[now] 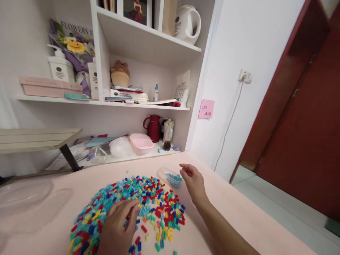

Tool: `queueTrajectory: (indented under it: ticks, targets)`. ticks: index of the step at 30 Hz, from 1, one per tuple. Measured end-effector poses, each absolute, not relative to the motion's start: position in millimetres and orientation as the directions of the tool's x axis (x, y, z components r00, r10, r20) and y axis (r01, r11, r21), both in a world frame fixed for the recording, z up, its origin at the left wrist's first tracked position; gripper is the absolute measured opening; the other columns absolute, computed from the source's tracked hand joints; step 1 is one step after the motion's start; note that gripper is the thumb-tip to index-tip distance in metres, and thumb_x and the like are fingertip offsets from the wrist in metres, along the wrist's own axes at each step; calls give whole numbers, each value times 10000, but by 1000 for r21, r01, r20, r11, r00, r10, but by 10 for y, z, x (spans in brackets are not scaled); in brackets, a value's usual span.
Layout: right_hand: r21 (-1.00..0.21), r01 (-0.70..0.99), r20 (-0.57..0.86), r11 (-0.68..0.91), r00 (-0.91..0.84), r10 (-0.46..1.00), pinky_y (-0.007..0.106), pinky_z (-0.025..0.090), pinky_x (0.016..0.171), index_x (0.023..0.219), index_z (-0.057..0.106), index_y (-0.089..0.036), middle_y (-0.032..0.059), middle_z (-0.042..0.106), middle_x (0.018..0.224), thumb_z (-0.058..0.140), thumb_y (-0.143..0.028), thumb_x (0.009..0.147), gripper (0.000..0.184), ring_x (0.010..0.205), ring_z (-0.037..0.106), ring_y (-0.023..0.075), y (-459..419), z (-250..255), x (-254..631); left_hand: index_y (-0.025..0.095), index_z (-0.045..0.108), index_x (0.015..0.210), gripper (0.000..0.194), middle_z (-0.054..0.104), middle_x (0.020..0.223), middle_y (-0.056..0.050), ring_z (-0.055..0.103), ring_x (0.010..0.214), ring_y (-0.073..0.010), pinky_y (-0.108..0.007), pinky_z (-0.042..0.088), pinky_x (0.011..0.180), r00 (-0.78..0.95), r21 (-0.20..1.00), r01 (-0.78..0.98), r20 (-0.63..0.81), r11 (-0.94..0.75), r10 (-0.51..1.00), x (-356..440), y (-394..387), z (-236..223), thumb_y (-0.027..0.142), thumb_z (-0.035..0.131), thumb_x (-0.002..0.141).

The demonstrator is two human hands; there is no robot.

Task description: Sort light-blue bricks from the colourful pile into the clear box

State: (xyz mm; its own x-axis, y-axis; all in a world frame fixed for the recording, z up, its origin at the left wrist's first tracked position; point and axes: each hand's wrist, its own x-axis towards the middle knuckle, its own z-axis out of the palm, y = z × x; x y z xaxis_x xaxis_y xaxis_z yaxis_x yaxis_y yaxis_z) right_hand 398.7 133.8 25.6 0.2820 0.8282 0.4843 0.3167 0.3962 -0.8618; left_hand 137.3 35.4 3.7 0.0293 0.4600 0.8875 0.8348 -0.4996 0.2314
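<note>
A broad pile of small plastic blocks [119, 189] in red, yellow, green and several blues spreads over the pink tabletop. My left hand [117, 219] rests low over the front of this pile, fingers curled and the thumb close to the index finger; what lies under them is hidden. Beyond the pile, a small clear plastic container [162, 173] holds light-blue blocks [174, 179]. Beside its right edge is my right hand [193, 180], its fingers reaching toward the rim with a gap between them and no block visible there.
Clear plastic lids or trays [34, 202] lie at the left on the pink tabletop [223, 219]. Behind it, a shelf holds a pink bowl [142, 141], a dark red jug [153, 128] and a bottle of dark liquid [167, 138]. A small wooden stand [39, 140] juts in from the left.
</note>
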Motion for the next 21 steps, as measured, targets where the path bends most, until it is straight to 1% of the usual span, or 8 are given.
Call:
queueTrajectory:
  ticks: [3,6,8,10,13,15,18,21]
  targets:
    - [-880,264,461,394,279,843,380,496,817,1033,699,-160,93,694,950,600,-400,796,352,871,624,234,1317,252,3961,267,695,931,187,750,796,11,704,748,-146,-242,549,689,43,221,839,884,-497,466,1383,343,55,351,532,894]
    - [-882,235,454,408,193,870,357,490,803,978,701,-169,84,702,940,582,-377,822,286,859,627,226,1193,280,3824,252,686,923,183,749,795,7,699,759,-152,-264,544,722,75,181,853,885,-489,459,1392,344,61,315,514,906]
    - [-851,268,483,451,66,873,338,485,792,934,706,-185,69,700,919,571,-333,839,222,847,628,215,1063,297,3687,243,675,911,179,749,799,9,696,761,-152,-282,536,754,102,143,866,888,-480,448,1399,344,66,272,499,912]
    - [-794,312,521,522,-93,848,325,480,796,906,713,-203,56,696,909,549,-271,857,185,855,629,204,921,304,3542,233,667,909,180,749,811,7,694,767,-152,-298,526,784,112,126,876,886,-466,450,1408,340,73,238,487,914]
    - [-703,328,551,631,-308,775,309,472,809,900,723,-223,40,693,895,522,-168,857,213,865,628,184,752,283,3367,229,664,901,187,746,811,4,692,763,-151,-300,518,783,103,136,881,880,-453,464,1424,332,89,212,478,911]
    - [-659,343,541,670,-403,738,306,464,816,884,726,-232,31,693,887,524,-102,831,246,868,621,177,698,251,3296,233,661,892,191,743,805,9,688,754,-148,-297,512,775,105,144,879,872,-455,478,1433,327,100,198,475,910]
    - [-600,435,497,671,-455,739,325,438,838,865,727,-239,26,692,883,548,-60,798,263,893,603,189,701,190,3258,235,656,893,188,739,806,12,682,760,-150,-304,501,787,111,151,875,862,-460,494,1441,321,108,184,476,910]
    - [-575,542,448,612,-417,791,325,425,809,842,717,-236,24,685,850,579,-84,794,211,868,592,196,745,131,3266,229,658,903,171,734,811,8,676,766,-152,-307,497,792,110,160,871,857,-464,503,1436,317,100,185,493,906]
